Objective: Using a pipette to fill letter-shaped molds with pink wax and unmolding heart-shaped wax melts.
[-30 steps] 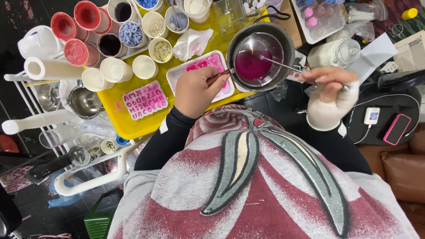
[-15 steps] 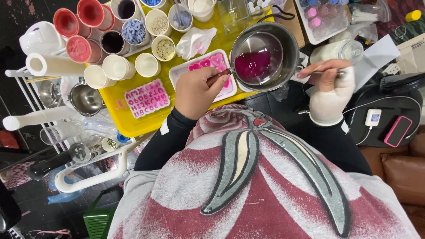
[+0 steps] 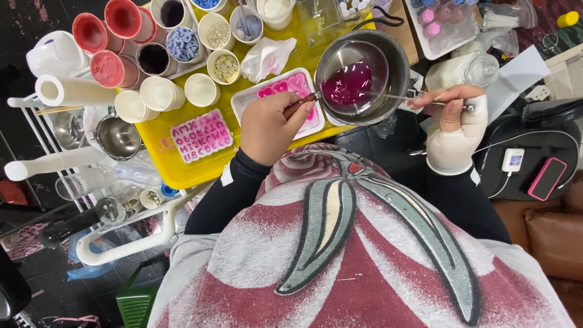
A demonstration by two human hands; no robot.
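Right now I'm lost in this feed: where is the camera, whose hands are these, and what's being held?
There is one view, from a camera on the person's head looking straight down, so their grey and red sweater fills the bottom. The left hand has its grip on the handle of a steel saucepan holding magenta liquid. The right hand, in a white wrap, holds a thin metal spoon reaching into the pan. Underneath is a yellow tray with a white heart mould, a pink letter mould and small cups.

A yellow tray (image 3: 182,172) bears cups (image 3: 201,89), a letter mould (image 3: 201,135), and a heart mould (image 3: 255,100).
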